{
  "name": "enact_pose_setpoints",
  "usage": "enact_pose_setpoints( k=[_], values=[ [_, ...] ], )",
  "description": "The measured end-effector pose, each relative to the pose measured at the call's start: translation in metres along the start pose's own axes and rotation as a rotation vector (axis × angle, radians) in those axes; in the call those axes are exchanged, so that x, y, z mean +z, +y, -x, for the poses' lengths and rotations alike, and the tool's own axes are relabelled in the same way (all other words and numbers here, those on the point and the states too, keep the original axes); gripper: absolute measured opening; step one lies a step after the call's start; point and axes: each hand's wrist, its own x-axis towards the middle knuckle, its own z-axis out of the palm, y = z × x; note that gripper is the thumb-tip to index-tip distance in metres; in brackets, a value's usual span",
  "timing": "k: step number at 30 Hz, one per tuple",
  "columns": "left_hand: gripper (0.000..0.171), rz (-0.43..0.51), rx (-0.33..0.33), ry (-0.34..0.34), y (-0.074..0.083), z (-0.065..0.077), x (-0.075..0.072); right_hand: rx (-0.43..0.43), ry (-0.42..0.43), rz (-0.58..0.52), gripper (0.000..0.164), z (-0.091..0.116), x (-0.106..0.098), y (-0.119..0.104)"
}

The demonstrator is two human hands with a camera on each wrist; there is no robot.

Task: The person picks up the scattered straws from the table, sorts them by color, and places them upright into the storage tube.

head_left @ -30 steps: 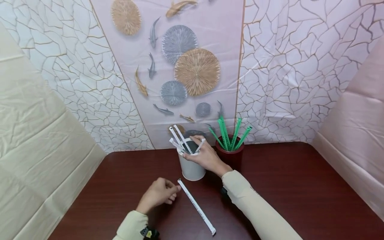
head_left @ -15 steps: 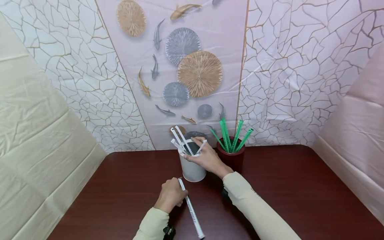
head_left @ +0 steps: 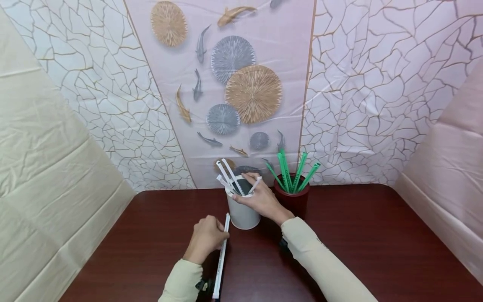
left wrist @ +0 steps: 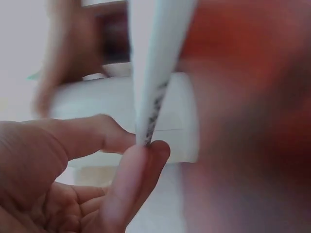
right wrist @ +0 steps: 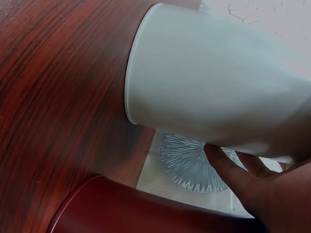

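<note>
My left hand [head_left: 205, 238] pinches a long white paper-wrapped straw [head_left: 221, 268] between thumb and fingers, near its far end. The left wrist view shows the straw [left wrist: 158, 53] in that pinch, with dark print along one side. To its right stands an upright white cup [head_left: 244, 214] holding several white wrapped straws [head_left: 228, 174]. My right hand [head_left: 264, 200] grips this cup at its rim, thumb in front and fingers behind. In the right wrist view, fingers [right wrist: 231, 170] lie against the wall of the cup [right wrist: 209, 73].
Just right of the white cup stands a dark red cup [head_left: 291, 202] with several green wrapped straws [head_left: 299, 173]. Both cups are near the back edge of the dark red wooden table [head_left: 377, 239]. A patterned cloth backdrop [head_left: 339, 105] rises behind, with plain cloth at both sides.
My left hand has taken hold of the straw that lay on the table. The straw's near end has swung left. The right hand stays on the white cup.
</note>
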Motion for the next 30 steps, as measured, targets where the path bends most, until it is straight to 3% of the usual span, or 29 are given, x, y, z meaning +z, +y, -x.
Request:
enact_pose_setpoints(
  k=[2, 7, 11, 14, 18, 21, 26, 30],
  values=[
    [0.002, 0.056, 0.018, 0.037, 0.011, 0.003, -0.019, 0.002, 0.005, 0.003, 0.088, 0.000, 0.000, 0.000],
    [0.017, 0.138, 0.104, 0.155, 0.049, 0.024, -0.072, 0.001, -0.002, 0.000, 0.087, 0.000, 0.001, 0.001],
    [0.027, 0.237, 0.233, 0.261, 0.079, 0.035, -0.103, -0.005, 0.006, -0.018, 0.087, -0.001, 0.003, 0.001],
    [0.030, 0.312, 0.359, 0.362, 0.097, 0.029, -0.114, -0.001, 0.013, -0.029, 0.087, 0.000, 0.004, 0.002],
    [0.022, 0.336, 0.504, 0.500, 0.115, 0.009, -0.118, 0.011, -0.006, -0.036, 0.087, 0.001, 0.005, 0.004],
    [0.017, 0.352, 0.576, 0.550, 0.125, -0.011, -0.116, 0.014, -0.011, -0.047, 0.087, 0.001, 0.005, 0.004],
    [0.016, 0.300, 0.610, 0.532, 0.135, -0.044, -0.100, 0.023, 0.002, -0.065, 0.086, 0.001, 0.003, 0.002],
    [0.016, 0.209, 0.546, 0.466, 0.132, -0.068, -0.081, 0.029, -0.001, -0.087, 0.081, 0.002, 0.002, 0.001]
  ],
)
